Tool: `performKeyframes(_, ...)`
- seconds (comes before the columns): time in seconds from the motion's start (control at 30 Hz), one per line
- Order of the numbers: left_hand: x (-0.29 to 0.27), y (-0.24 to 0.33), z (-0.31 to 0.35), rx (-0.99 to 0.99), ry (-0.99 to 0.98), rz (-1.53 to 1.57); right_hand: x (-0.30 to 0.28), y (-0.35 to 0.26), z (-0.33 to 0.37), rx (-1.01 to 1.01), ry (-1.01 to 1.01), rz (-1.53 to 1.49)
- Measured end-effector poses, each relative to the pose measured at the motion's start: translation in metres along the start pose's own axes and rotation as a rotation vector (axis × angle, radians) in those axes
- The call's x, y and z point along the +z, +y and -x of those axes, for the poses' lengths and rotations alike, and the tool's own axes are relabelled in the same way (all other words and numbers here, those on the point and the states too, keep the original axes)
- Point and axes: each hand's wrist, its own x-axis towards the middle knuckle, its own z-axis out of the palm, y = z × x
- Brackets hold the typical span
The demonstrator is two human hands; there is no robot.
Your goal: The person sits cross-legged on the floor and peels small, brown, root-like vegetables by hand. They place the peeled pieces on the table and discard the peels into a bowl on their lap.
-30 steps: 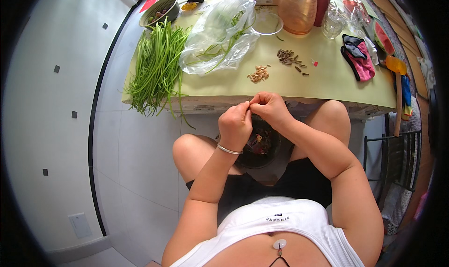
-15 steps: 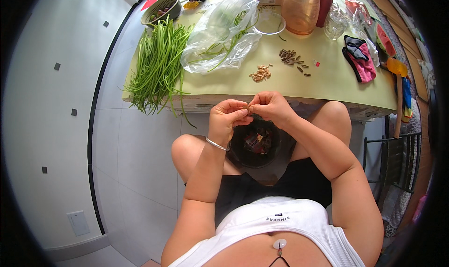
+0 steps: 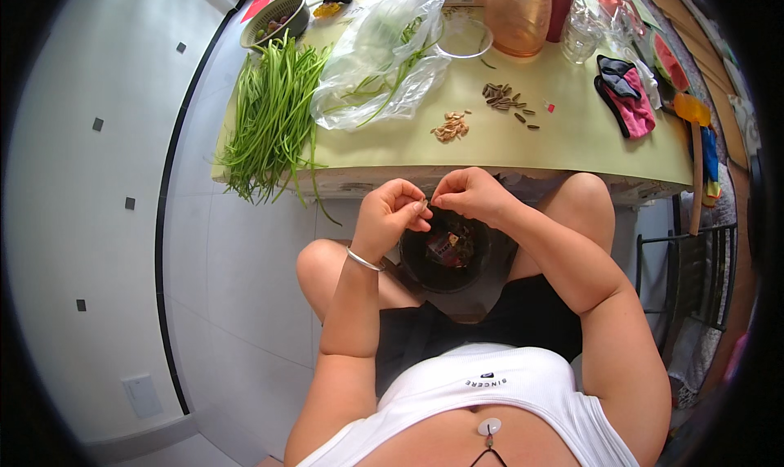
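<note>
Pinching a tiny pale piece (image 3: 424, 205), the fingers of my left hand (image 3: 384, 222) stand above the far-left rim of the dark bin (image 3: 417, 264); fingertips cover most of the piece, so I can't name it. My right hand (image 3: 482, 196), over the bin's far side, has thumb and forefinger closed together just beside it; whether anything sits between them I cannot tell. My hands hide part of the bin's far rim, and the scraps (image 3: 451, 245) inside are a murky jumble. On the tabletop (image 3: 359, 150) beyond the bin lies a heap of pale kernels (image 3: 451, 127), with a heap of dark seeds (image 3: 501, 98) farther off. Beyond the bin to the left, a crumpled bag (image 3: 367, 67) blurs the greens within. Well beyond the bin, the upper edge of my view crops an orange jar (image 3: 517, 19).
</note>
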Motion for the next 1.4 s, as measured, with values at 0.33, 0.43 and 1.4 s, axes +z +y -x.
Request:
performKeyframes(0.33,0.013,-0.001,0.002,0.121,-0.261,-0.816,-0.086,-0.008,-0.003,-0.355,0.609,0.340)
performKeyframes(0.43,0.014,0.000,-0.004,0.236,-0.173,-0.718,-0.115,-0.009,-0.001,-0.331,0.801,0.414)
performKeyframes(1.4,0.051,-0.015,-0.031,0.660,0.398,-0.467,-0.014,0.009,-0.012,-0.216,0.164,-0.293)
